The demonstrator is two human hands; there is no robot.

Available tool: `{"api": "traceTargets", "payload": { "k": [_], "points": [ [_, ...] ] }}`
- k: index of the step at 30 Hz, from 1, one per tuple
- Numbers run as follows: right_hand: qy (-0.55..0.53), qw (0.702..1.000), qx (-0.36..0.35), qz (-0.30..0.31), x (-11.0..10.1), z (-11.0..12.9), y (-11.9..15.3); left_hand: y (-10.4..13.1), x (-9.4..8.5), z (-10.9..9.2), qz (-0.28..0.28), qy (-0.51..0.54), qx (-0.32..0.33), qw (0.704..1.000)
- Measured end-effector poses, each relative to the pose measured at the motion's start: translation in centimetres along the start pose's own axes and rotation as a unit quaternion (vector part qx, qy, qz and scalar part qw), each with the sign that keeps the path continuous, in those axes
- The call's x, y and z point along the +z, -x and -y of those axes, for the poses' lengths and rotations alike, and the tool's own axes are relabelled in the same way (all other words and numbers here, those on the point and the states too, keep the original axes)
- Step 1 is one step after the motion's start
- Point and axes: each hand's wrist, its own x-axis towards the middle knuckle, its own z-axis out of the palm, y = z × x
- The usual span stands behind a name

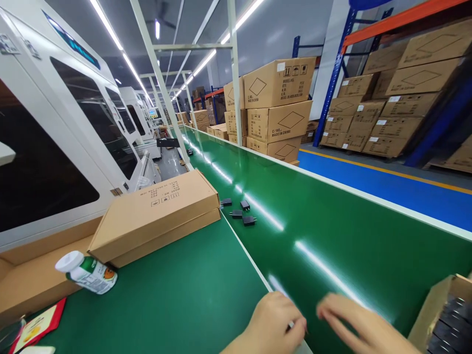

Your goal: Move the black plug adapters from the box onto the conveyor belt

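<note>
Two hands are hovering at the belt's near edge, with the black plugs lying beyond their fingers.
The left hand point(275, 322) is curling its fingers narrowly toward the thumb; a small pale glint is showing between them, but whether they are holding something cannot be told. The right hand point(359, 322), blurred, is pointing its fingers toward the left one, keeping a narrow gap from the thumb, with nothing visible between them. Four black plugs point(249, 221) are lying on the green belt point(332, 221), well apart from both hands, ahead and to the left of the fingertips. An open box point(427, 312) of black pieces point(452, 327) is standing to the right of the right fingers.
</note>
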Motion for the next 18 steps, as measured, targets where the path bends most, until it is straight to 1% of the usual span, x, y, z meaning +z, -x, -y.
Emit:
{"api": "traceTargets", "payload": {
  "k": [1,4,6,8,9,11,14,16,18],
  "points": [
    [-0.008,1.000,0.013,0.004,0.1,-0.7,-2.7,-0.4,-1.0,0.1,-0.007,0.026,-0.040,0.999],
    [0.034,0.998,0.036,-0.036,1.5,-2.1,-11.4,-2.0,-3.4,1.2,-0.027,0.075,-0.137,0.987],
    [0.049,0.997,0.036,-0.048,3.2,-2.3,-16.3,-3.2,-4.5,2.5,-0.041,0.093,-0.169,0.980],
    [0.064,0.996,0.026,-0.054,5.2,-2.2,-19.8,-4.5,-5.6,4.3,-0.053,0.085,-0.196,0.976],
    [0.070,0.996,0.017,-0.056,6.2,-2.1,-21.0,-5.3,-6.1,5.5,-0.056,0.063,-0.217,0.973],
    [0.078,0.995,-0.002,-0.058,7.9,-2.1,-22.3,-6.8,-7.4,8.1,-0.060,-0.005,-0.268,0.961],
    [0.082,0.994,-0.023,-0.066,9.5,-2.7,-22.8,-9.1,-9.0,11.9,-0.060,-0.086,-0.320,0.942],
    [0.080,0.994,-0.029,-0.075,10.0,-3.3,-22.5,-10.6,-9.1,13.7,-0.043,-0.121,-0.328,0.936],
    [0.077,0.993,-0.033,-0.082,10.0,-3.9,-22.0,-11.9,-8.4,14.8,-0.015,-0.152,-0.324,0.934]
  ]
}}
